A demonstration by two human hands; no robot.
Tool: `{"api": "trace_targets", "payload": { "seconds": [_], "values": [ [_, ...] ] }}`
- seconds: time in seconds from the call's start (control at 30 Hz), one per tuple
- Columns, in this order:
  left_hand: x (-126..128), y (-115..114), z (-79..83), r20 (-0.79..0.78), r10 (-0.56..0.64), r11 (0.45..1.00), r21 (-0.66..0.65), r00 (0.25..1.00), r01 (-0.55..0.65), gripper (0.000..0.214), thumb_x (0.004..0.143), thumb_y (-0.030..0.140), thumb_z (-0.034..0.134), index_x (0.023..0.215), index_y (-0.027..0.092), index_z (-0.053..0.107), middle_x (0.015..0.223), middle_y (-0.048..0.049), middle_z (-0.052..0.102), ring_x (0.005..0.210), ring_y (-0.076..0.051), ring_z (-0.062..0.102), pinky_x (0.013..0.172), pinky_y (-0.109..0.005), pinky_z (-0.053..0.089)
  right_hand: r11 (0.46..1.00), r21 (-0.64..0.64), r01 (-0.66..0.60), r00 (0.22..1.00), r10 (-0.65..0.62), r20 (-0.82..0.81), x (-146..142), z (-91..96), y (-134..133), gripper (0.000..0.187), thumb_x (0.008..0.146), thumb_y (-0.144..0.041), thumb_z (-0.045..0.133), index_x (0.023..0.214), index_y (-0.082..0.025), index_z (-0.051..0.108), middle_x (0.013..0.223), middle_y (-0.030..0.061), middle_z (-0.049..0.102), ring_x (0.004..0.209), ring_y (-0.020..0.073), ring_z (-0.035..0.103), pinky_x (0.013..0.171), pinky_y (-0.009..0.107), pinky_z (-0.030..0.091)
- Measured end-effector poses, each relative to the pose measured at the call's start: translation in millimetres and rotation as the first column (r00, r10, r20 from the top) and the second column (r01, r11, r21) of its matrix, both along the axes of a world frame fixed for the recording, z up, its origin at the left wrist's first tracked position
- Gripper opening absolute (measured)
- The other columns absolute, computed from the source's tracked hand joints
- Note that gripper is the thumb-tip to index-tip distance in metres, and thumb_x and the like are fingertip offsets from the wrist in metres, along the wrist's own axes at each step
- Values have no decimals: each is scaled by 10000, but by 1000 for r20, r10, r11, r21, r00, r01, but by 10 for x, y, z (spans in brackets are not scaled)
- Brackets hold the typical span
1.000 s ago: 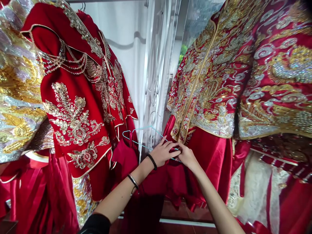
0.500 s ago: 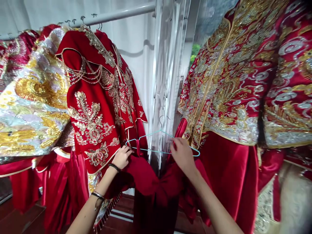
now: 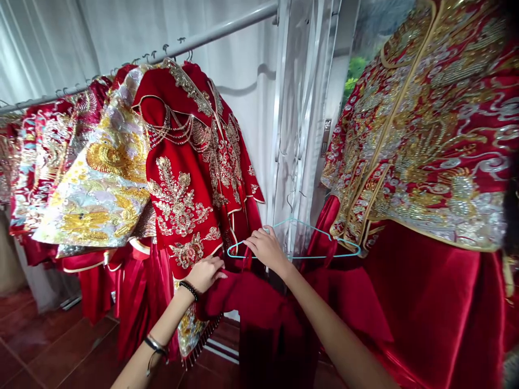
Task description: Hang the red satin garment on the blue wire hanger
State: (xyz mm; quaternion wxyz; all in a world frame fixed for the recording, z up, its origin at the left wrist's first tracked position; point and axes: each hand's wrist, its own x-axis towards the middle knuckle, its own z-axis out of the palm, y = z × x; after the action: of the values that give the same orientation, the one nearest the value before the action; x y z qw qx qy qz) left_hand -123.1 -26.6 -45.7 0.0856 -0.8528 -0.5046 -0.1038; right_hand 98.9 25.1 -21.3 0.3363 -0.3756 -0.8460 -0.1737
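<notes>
A thin teal wire hanger [image 3: 324,233] hangs low between two racks of garments, with plain red fabric [image 3: 259,297] draped from it. My right hand [image 3: 265,248] is closed on the hanger's left part. Fingers pinched, my left hand [image 3: 205,273] grips the left end of the red fabric just below the hanger's left tip. It wears a black bead bracelet, and there are bangles lower on the forearm.
A red robe with gold embroidery [image 3: 194,178] hangs on a metal rail [image 3: 211,35] at left, beside gold-and-white and red garments [image 3: 93,178]. A heavily embroidered red-gold jacket [image 3: 421,140] fills the right. A white curtain [image 3: 243,97], clear plastic covers and a red tile floor [image 3: 36,346] lie behind.
Both hands were together on the hanger's right side. My left hand has since dropped to the red fabric at the left, and my right hand slid left along the hanger. The view panned left.
</notes>
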Motion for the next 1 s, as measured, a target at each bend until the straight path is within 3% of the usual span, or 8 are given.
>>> {"api": "trace_targets", "payload": {
  "seconds": [0.1, 0.2, 0.3, 0.4, 0.53, 0.73, 0.87, 1.0],
  "values": [
    [-3, 32, 171, 61, -89, 993, -67, 994, 93, 134, 854, 259, 454, 880, 168, 548, 837, -35, 611, 758, -148, 572, 684, -250, 431, 997, -31, -67, 998, 67, -11, 90, 5, -87, 327, 895, -338, 373, 790, -218, 658, 741, 2, 611, 790, 133, 500, 961, 363, 226],
    [104, 128, 487, 38, -244, 968, -58, 969, 246, 128, 851, 231, 457, 831, 157, 559, 806, -32, 593, 725, -132, 571, 672, -225, 425, 992, -65, -107, 994, 108, 5, 127, 13, -156, 296, 887, -317, 399, 777, -230, 660, 729, -7, 610, 775, 131, 491, 940, 367, 231],
    [383, 237, 857, -18, -404, 906, -146, 914, 398, 88, 794, 235, 556, 782, 154, 585, 794, -24, 596, 715, -118, 569, 661, -195, 413, 991, -73, -113, 993, 115, 25, 115, 11, -189, 263, 877, -249, 413, 779, -216, 655, 751, 10, 625, 788, 143, 495, 918, 378, 255],
    [760, 318, 1165, -99, -496, 859, -204, 863, 470, 71, 719, 212, 645, 746, 155, 611, 773, -13, 609, 706, -112, 570, 632, -176, 397, 989, -86, -122, 992, 124, 18, 129, 29, -173, 245, 822, -83, 412, 792, -171, 639, 788, 46, 642, 840, 157, 523, 943, 377, 272],
    [1123, 392, 1385, -160, -529, 837, -258, 834, 482, 115, 645, 193, 710, 736, 157, 651, 761, -11, 630, 705, -113, 572, 617, -168, 387, 966, -109, -233, 970, 223, -98, 333, 138, -126, 265, 763, -27, 408, 810, -160, 632, 856, 63, 650, 973, 159, 536, 959, 344, 339],
    [1267, 397, 1324, -128, -551, 822, -252, 825, 510, 108, 636, 212, 715, 732, 179, 681, 719, 2, 631, 677, -114, 563, 620, -184, 391, 970, 78, -229, 962, 238, -136, 658, 168, -80, 332, 638, -9, 416, 658, -213, 678, 1101, 70, 599, 1176, 194, 437, 1017, 431, 320],
    [1256, 316, 1087, 117, -604, 772, -156, 788, 616, 117, 689, 254, 672, 783, 184, 676, 791, -1, 611, 742, -109, 569, 705, -185, 423, 970, 137, -200, 899, 237, -368, 619, 31, -66, 334, 616, -15, 387, 475, -225, 606, 964, 40, 656, 1047, 169, 552, 1004, 423, 353],
    [1223, 236, 766, 281, -551, 821, 17, 786, 570, 181, 758, 299, 600, 873, 163, 631, 835, -19, 578, 807, -123, 559, 762, -217, 439, 971, 128, -203, 847, 240, -474, 567, 9, -128, 318, 615, -23, 384, 417, -213, 545, 995, 41, 655, 1037, 176, 562, 991, 390, 378]
  ]
}}
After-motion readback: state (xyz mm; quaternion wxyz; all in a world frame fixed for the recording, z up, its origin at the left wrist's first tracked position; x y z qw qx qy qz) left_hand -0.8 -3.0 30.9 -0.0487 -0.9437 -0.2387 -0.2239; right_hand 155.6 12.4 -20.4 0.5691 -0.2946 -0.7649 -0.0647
